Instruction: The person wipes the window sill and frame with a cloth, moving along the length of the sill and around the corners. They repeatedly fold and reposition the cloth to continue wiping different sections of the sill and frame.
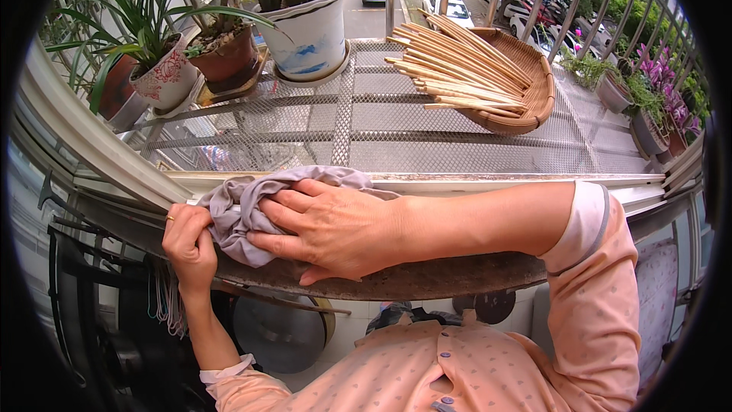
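Head cam is all I'm getting on my end. The cloth [232, 217] is bunched up at the window, over the white track [526, 183] and the near dark ledge [442, 281]. It sits between the two hands: just right of the left hand [188, 240], and under and left of the right hand [335, 225]. Its longer way runs side to side, pretty much along the track, with a thin end trailing off to the right behind the wrist. Both hands touch it, but I'd call the right one nearer since it's right on top, fingers spread and laid over the folds, not closed on anything I can see. The left is curled up at the cloth's left edge. Pinching the fabric or hanging onto the frame? Honestly can't tell from here.

Past the track there's a mesh shelf [381, 154], with the basket [543, 84] of sticks [457, 69] well beyond the right hand and the cactus pot [309, 42] off to the left of it.

Stuff I can't make out: the right hand covers a good chunk of the cloth, its underside is hidden, and so are the left fingertips. The clutter low on the left is too dark to sort out, and the fisheye's black rim cuts off the plants at both sides.
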Demonstrator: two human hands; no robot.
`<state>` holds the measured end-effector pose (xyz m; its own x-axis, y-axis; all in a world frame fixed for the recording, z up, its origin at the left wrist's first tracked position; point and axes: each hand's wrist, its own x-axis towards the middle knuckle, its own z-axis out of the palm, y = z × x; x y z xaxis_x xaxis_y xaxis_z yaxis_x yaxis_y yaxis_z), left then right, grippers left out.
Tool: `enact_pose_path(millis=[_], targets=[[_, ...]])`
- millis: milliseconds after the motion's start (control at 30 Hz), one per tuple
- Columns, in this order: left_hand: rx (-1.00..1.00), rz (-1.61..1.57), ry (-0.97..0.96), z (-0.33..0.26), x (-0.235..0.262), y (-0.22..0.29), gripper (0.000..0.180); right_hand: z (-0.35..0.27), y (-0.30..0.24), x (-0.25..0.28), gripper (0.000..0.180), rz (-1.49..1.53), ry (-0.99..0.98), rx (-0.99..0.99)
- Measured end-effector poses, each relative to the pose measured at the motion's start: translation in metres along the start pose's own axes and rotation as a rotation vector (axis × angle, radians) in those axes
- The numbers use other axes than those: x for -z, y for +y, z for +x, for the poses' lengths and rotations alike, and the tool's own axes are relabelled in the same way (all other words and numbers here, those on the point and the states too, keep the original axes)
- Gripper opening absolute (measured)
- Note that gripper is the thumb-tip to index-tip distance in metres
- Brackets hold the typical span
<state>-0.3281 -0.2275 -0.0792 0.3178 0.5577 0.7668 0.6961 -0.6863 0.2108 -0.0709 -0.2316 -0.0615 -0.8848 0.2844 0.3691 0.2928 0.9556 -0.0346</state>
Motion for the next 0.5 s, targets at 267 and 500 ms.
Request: enact_pose_path(millis=[267, 500], targets=[[0.065, 0.028, -0.047, -0.003, 0.0, 0.013, 0.021, -0.011, 0.0, 0.001, 0.053, 0.043, 0.019, 0.0], [0.15, 0.154, -0.19, -0.012, 0.0, 0.057, 0.033, -0.083, -0.013, 0.034, 0.038, -0.019, -0.051, -0.046]])
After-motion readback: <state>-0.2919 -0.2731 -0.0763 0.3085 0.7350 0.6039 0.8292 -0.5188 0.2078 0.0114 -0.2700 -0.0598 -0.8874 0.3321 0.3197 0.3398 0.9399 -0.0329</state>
